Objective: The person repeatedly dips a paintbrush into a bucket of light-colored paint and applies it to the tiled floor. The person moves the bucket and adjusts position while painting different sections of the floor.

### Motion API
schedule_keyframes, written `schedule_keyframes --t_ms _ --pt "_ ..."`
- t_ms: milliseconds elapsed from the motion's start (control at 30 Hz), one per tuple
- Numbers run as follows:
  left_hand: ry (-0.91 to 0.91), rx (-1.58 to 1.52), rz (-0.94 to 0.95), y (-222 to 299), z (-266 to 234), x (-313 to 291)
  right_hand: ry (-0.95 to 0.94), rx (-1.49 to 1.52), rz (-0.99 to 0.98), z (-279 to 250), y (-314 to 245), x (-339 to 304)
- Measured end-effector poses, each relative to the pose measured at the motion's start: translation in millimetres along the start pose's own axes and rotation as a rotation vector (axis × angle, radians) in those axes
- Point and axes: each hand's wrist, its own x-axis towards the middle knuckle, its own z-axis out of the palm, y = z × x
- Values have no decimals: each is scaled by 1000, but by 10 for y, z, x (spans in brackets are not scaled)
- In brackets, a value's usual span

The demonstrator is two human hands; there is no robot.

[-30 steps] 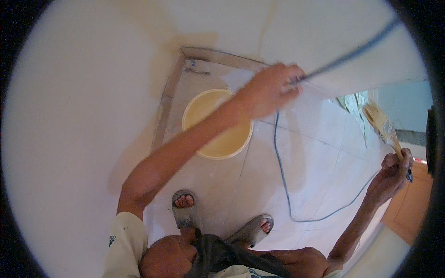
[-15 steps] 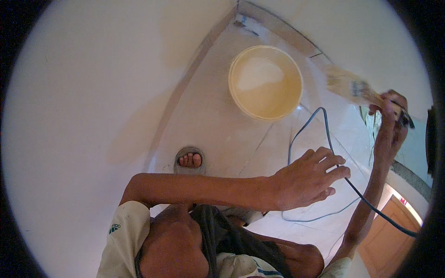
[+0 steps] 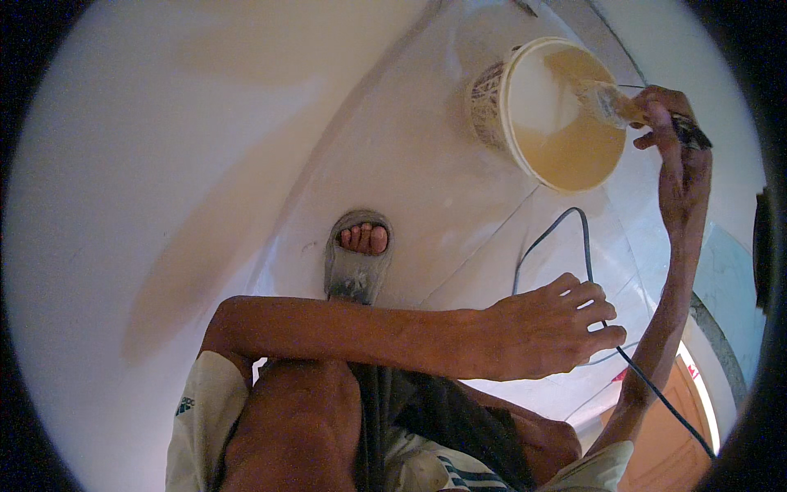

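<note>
Nearest are the person's bare left knee (image 3: 291,418), the dark shorts (image 3: 438,418) and a pale left sleeve (image 3: 205,410). Just past the knee, the left hand (image 3: 545,328) is held palm down with its fingers bent loosely over a blue cable (image 3: 666,400), which runs out below the thumb toward the lower right and loops up beyond the fingertips. Farther off, a grey slide sandal (image 3: 352,275) covers the left foot on the pale tiled floor (image 3: 426,205). Beyond it, the right hand (image 3: 676,123) pinches the handle of a flat paintbrush (image 3: 608,107) between thumb and fingers, its bristles within the outline of a cream plastic bucket (image 3: 489,102); whether they touch the pale liquid (image 3: 566,152) inside, I cannot tell. The bucket stands on the floor, between a cream wall (image 3: 147,189) at left and another at upper right. An orange-brown door (image 3: 668,426) shows at lower right.
</note>
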Motion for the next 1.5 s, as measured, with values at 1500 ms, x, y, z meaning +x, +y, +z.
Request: schedule_keyframes --t_ms 1500 --pt "83 21 -138 77 -83 -136 408 1119 502 103 704 -907"
